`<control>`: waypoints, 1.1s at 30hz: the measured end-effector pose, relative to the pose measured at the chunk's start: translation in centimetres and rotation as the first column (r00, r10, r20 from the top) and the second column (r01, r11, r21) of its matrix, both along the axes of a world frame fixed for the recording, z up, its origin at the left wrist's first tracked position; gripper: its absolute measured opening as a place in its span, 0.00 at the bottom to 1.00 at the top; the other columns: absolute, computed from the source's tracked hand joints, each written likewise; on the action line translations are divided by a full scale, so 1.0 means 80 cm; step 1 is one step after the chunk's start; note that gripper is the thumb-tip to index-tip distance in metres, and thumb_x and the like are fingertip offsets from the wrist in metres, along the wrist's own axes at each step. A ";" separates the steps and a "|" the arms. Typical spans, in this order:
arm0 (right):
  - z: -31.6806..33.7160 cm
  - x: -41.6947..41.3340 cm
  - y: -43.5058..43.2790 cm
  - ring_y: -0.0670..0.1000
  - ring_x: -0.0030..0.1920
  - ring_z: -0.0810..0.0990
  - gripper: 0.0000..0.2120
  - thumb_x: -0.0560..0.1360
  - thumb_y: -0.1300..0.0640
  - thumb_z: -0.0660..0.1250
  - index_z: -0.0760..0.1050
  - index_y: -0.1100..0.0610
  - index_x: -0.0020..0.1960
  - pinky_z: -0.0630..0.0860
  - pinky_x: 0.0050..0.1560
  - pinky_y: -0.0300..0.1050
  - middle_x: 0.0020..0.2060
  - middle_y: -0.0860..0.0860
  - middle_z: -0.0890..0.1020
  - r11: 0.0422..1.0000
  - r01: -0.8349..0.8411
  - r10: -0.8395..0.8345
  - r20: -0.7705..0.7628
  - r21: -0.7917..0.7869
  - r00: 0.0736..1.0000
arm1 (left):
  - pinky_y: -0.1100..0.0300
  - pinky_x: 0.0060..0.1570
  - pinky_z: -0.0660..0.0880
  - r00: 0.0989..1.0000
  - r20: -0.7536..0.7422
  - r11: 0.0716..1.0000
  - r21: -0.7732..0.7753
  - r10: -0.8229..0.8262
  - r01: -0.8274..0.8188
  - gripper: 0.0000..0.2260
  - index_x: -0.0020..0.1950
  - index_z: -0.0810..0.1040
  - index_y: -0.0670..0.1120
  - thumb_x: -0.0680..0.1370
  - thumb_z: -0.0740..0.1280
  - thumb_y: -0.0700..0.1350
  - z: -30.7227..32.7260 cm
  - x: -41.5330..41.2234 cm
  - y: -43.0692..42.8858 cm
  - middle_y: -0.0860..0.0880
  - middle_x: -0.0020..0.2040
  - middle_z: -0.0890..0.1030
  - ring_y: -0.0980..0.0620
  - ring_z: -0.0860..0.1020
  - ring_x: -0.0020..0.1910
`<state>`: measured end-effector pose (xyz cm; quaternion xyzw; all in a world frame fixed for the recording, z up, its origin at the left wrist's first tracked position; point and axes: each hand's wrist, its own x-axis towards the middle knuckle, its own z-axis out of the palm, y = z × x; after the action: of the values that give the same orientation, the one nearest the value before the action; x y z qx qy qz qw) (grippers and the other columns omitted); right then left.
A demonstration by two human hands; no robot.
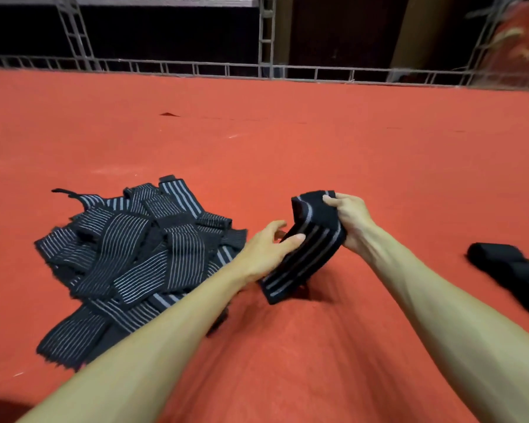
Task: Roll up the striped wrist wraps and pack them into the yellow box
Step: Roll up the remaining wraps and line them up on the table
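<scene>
right hand (348, 221) clamps its fingers on the top end of the striped wrap (306, 254), left hand (266, 248) seemingly pinching its middle to start rolling; pile (129, 254) lies beside; yellow box unseen.

Looks like a packing workshop: a broad red felt-covered worktop (287, 132) spreads far beyond the left hand (266, 251), a heap of striped wrist wraps (129, 254) piled just to that hand's left, grey metal racking (267, 35) with dark shelves along the far edge.
</scene>
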<state>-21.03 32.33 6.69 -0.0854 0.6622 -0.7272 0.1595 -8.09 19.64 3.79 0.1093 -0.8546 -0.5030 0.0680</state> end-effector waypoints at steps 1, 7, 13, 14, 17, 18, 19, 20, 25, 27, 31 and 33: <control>0.003 0.004 0.012 0.52 0.37 0.79 0.11 0.79 0.66 0.60 0.77 0.61 0.41 0.76 0.41 0.46 0.38 0.56 0.81 1.000 -0.010 0.010 -0.010 0.008 1.000 | 0.55 0.63 0.71 0.999 0.007 0.998 0.048 -0.048 0.048 0.21 0.67 0.74 0.47 0.78 0.66 0.56 -0.003 -0.002 0.009 0.49 0.64 0.78 0.53 0.76 0.61; -0.003 0.023 0.108 0.52 0.35 0.81 0.08 0.77 0.66 0.61 0.79 0.63 0.47 0.78 0.39 0.44 0.39 0.57 0.82 0.999 -0.043 0.045 0.083 -0.026 0.996 | 0.57 0.37 0.64 0.957 0.009 0.957 -0.015 -0.290 0.290 0.23 0.47 0.74 0.33 0.77 0.68 0.56 -0.001 0.013 0.077 0.48 0.37 0.72 0.54 0.68 0.35; -0.036 0.028 0.157 0.56 0.39 0.74 0.11 0.68 0.56 0.65 0.74 0.58 0.49 0.73 0.43 0.47 0.42 0.56 0.77 0.968 -0.193 0.151 0.240 0.162 0.959 | 0.53 0.48 0.73 0.905 0.092 0.901 0.175 -0.415 0.396 0.10 0.59 0.75 0.36 0.80 0.65 0.39 -0.006 0.029 0.102 0.45 0.47 0.77 0.50 0.75 0.47; -0.044 0.027 0.160 0.57 0.43 0.73 0.16 0.64 0.54 0.67 0.73 0.58 0.49 0.72 0.47 0.49 0.45 0.57 0.75 0.945 -0.245 0.184 0.267 0.217 0.946 | 0.54 0.46 0.72 0.886 0.156 0.893 0.195 -0.436 0.405 0.11 0.60 0.74 0.35 0.80 0.64 0.39 -0.009 0.033 0.102 0.44 0.47 0.76 0.49 0.75 0.47; -0.061 0.032 0.163 0.57 0.39 0.73 0.17 0.66 0.53 0.68 0.72 0.59 0.52 0.76 0.38 0.45 0.42 0.57 0.72 0.824 -0.377 0.251 0.325 0.423 0.912 | 0.59 0.41 0.73 0.807 0.344 0.878 0.195 -0.479 0.438 0.10 0.61 0.75 0.36 0.80 0.64 0.37 -0.028 0.042 0.094 0.45 0.47 0.78 0.49 0.76 0.46; -0.066 0.032 0.161 0.54 0.34 0.74 0.12 0.72 0.55 0.67 0.73 0.61 0.52 0.76 0.32 0.43 0.38 0.57 0.72 0.787 -0.384 0.246 0.324 0.483 0.913 | 0.61 0.39 0.73 0.794 0.386 0.883 0.182 -0.470 0.433 0.10 0.60 0.76 0.38 0.80 0.63 0.37 -0.037 0.043 0.088 0.46 0.47 0.80 0.51 0.78 0.45; -0.072 0.030 0.159 0.53 0.31 0.74 0.10 0.76 0.55 0.66 0.74 0.62 0.51 0.76 0.29 0.43 0.35 0.56 0.72 0.758 -0.356 0.219 0.301 0.547 0.928 | 0.64 0.37 0.73 0.796 0.402 0.891 0.165 -0.452 0.423 0.10 0.60 0.77 0.39 0.80 0.63 0.37 -0.044 0.044 0.084 0.47 0.47 0.80 0.53 0.78 0.43; -0.077 0.027 0.155 0.53 0.29 0.74 0.11 0.78 0.53 0.66 0.75 0.63 0.49 0.76 0.28 0.43 0.33 0.55 0.73 0.737 -0.311 0.184 0.265 0.600 0.946 | 0.67 0.35 0.72 0.811 0.400 0.904 0.147 -0.426 0.402 0.09 0.59 0.78 0.39 0.80 0.64 0.37 -0.052 0.043 0.079 0.49 0.47 0.81 0.56 0.79 0.40; -0.094 -0.008 0.121 0.55 0.31 0.73 0.20 0.75 0.44 0.68 0.69 0.58 0.34 0.69 0.30 0.43 0.31 0.57 0.74 0.600 -0.022 0.064 -0.021 0.800 0.998 | 0.63 0.48 0.78 0.886 0.321 0.940 0.190 -0.333 0.285 0.09 0.59 0.77 0.36 0.79 0.63 0.33 -0.076 0.034 0.056 0.47 0.50 0.82 0.55 0.81 0.45; -0.095 -0.021 0.107 0.54 0.36 0.74 0.24 0.74 0.40 0.67 0.67 0.57 0.33 0.66 0.33 0.43 0.34 0.57 0.75 0.512 0.054 0.099 -0.122 0.857 0.988 | 0.59 0.54 0.77 0.875 0.319 0.928 0.198 -0.364 0.314 0.10 0.59 0.77 0.35 0.79 0.63 0.33 -0.083 0.032 0.051 0.45 0.52 0.82 0.53 0.80 0.49; -0.102 -0.035 0.076 0.53 0.42 0.74 0.24 0.68 0.39 0.74 0.73 0.59 0.43 0.67 0.40 0.43 0.41 0.55 0.75 0.387 -0.066 0.278 -0.048 0.920 0.959 | 0.59 0.53 0.77 0.868 0.295 0.913 0.221 -0.399 0.344 0.11 0.62 0.75 0.35 0.80 0.64 0.35 -0.081 0.033 0.049 0.44 0.52 0.81 0.51 0.80 0.50; -0.107 -0.033 0.070 0.53 0.44 0.76 0.20 0.70 0.44 0.75 0.75 0.59 0.46 0.68 0.42 0.45 0.43 0.55 0.78 0.443 -0.057 0.302 -0.090 0.895 0.949 | 0.56 0.54 0.78 0.863 0.299 0.907 0.240 -0.407 0.345 0.12 0.62 0.75 0.35 0.80 0.64 0.36 -0.078 0.036 0.046 0.41 0.54 0.82 0.48 0.81 0.50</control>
<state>-23.69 37.93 -1.90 -0.1463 0.9426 -0.2423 0.1771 -5.18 23.34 -2.45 0.0313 -0.8093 -0.5544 -0.1914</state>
